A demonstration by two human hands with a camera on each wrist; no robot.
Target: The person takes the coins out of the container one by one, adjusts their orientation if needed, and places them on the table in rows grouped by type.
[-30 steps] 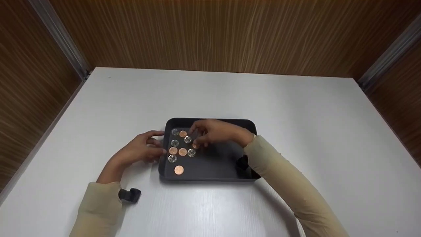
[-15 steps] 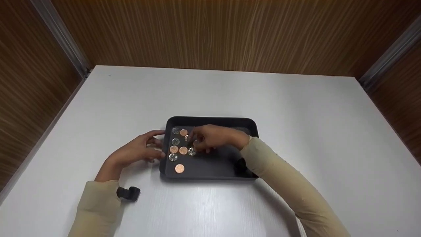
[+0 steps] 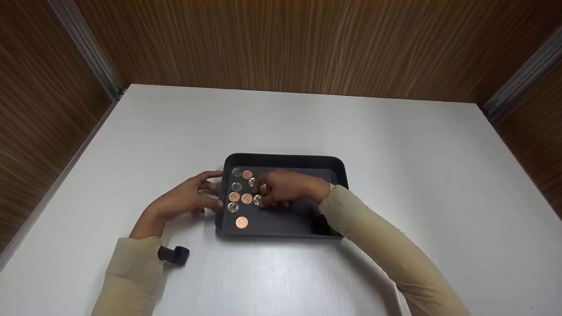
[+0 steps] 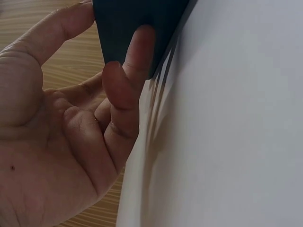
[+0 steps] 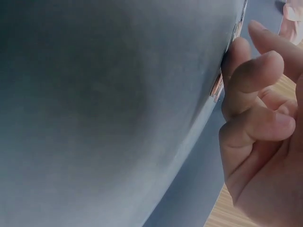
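A black tray (image 3: 307,159) lies in the middle of a white table. Several silver coins (image 3: 236,186) and copper coins (image 3: 241,222) lie on its left half. My left hand (image 3: 189,199) holds the tray's left wall between thumb and fingers; in the left wrist view the fingers (image 4: 135,56) lie against the dark tray corner (image 4: 137,19). My right hand (image 3: 283,188) is inside the tray with fingers curled, fingertips pinching a copper coin (image 3: 262,189) beside the cluster. In the right wrist view the fingertips (image 5: 241,66) touch a copper coin edge (image 5: 218,87) on the tray floor (image 5: 118,94).
The white table (image 3: 395,175) stretches well beyond the tray on every side. Brown wooden walls (image 3: 285,44) enclose it at the back and both sides. A black wrist strap (image 3: 174,254) sits on my left sleeve.
My right hand has drawn back a little toward me and lowered onto the coins near the cluster's right edge. The left hand stays at the tray's left wall.
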